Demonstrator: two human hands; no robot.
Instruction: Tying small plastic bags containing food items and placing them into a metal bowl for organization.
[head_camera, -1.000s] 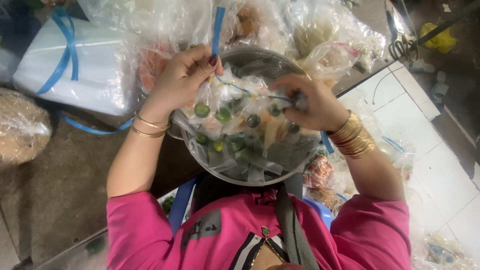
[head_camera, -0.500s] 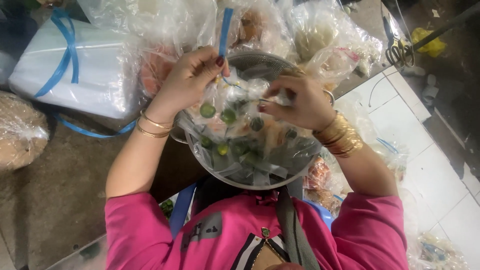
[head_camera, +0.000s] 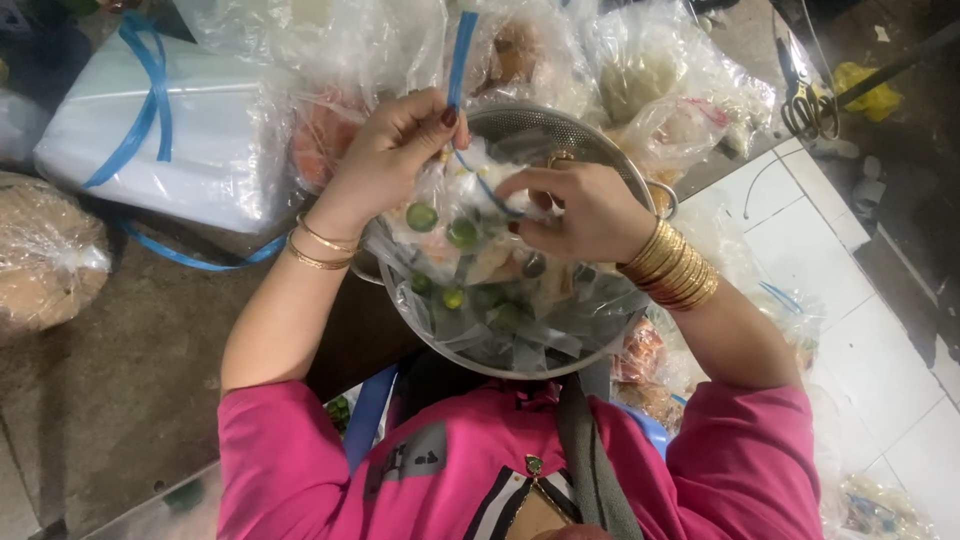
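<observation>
A clear plastic bag holding small green round fruits and pale food pieces rests in a round metal strainer bowl. My left hand pinches the gathered top of the bag together with a blue plastic strip that sticks upward. My right hand is closed on the lower end of the same strip, which loops around the bag's neck. Gold bangles sit on both wrists. More cut plastic pieces lie in the bowl under the bag.
A white wrapped parcel tied with blue strip lies at the left. Several clear bags of food crowd behind the bowl. Scissors lie at the upper right. A brown bagged lump sits far left; white tiles at the right.
My right hand has moved left, in to the bag's neck, and both hands have drawn close together. The blue strip now loops between them over the bag's top.
</observation>
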